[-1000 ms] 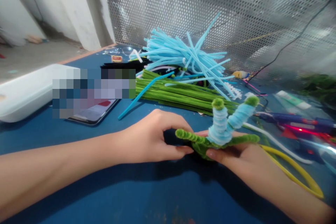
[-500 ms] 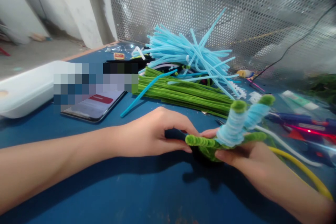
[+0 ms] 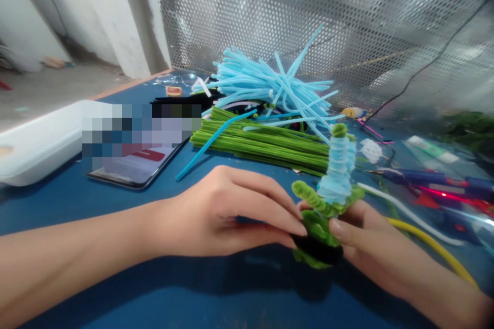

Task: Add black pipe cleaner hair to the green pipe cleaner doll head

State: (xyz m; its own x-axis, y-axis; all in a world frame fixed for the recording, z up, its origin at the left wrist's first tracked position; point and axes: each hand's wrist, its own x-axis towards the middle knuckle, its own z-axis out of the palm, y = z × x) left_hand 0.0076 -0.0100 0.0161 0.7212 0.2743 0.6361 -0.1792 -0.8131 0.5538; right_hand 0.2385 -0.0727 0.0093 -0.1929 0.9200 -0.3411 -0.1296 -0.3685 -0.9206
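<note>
Since the figure (image 3: 332, 194) turned, its blue stalks (image 3: 338, 164) overlap

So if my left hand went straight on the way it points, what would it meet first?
Your left hand would first meet the black part low on the fuzzy green and light-blue figure, which it seems to touch. Beyond that, probably your right hand, though depth is unclear.

Fuzzy matt figure (image 3: 336, 170); shiny metal panel (image 3: 247, 15)

A fuzzy figure (image 3: 334, 185) stands upright, pale-blue prongs (image 3: 338, 158) above green arms (image 3: 309, 196) and green-and-black base (image 3: 319, 251).
</note>
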